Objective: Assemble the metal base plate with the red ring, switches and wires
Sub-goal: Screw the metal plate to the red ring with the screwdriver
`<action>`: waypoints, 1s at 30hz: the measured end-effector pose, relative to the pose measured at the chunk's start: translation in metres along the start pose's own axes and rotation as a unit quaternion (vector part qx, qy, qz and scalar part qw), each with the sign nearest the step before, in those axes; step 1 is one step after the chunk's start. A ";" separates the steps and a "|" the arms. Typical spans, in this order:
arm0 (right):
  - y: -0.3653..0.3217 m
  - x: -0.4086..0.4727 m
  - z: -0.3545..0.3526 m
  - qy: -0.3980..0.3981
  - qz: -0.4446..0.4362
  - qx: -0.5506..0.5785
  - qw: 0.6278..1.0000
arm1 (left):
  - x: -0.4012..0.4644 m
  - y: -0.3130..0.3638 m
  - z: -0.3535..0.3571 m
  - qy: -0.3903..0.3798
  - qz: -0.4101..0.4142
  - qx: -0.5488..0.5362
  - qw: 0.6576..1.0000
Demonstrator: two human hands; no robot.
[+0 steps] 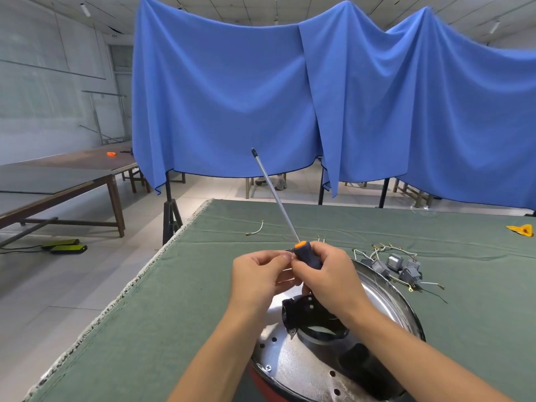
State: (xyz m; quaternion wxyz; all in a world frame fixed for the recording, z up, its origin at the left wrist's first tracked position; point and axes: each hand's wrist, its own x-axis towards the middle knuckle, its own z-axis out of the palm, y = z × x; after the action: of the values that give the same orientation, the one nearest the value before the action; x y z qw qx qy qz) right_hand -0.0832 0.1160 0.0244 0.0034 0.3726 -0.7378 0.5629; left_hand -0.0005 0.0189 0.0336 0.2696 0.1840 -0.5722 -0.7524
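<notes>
Screwdriver [301,250] in both hands [293,271]

- The metal base plate [377,309] lies on the bench [174,300] at its near edge.
- Both hands meet above the plate's far rim: the right hand [324,277] grips a screwdriver [278,207], shaft pointing away; the left hand [258,274] is just left of it.
- The switches [397,266] lie just beyond the plate, toward the right edge.
- A loose wire [255,229] lies farther back, left of the screwdriver.

Blue drapes [232,91], tiled floor [58,285]
</notes>
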 end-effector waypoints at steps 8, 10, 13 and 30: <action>-0.004 0.009 -0.011 0.001 -0.056 -0.130 0.990 | 0.003 0.011 -0.010 0.102 0.085 -0.053 0.990; -0.006 0.017 -0.022 0.008 -0.076 -0.209 0.975 | 0.006 0.015 -0.018 0.128 0.080 -0.098 0.984; -0.003 0.022 -0.035 0.005 -0.087 -0.302 0.949 | 0.009 0.019 -0.026 0.143 0.048 -0.173 0.973; 0.030 0.014 -0.036 -0.022 -0.131 -0.449 0.884 | 0.032 0.017 -0.064 0.176 -0.036 -0.323 0.929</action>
State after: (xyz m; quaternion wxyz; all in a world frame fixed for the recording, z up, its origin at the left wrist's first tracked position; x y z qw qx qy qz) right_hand -0.1252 0.1408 0.0190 0.2281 0.4365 -0.8560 0.1575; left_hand 0.0146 -0.0528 0.0331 0.3835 0.2369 -0.2342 -0.8614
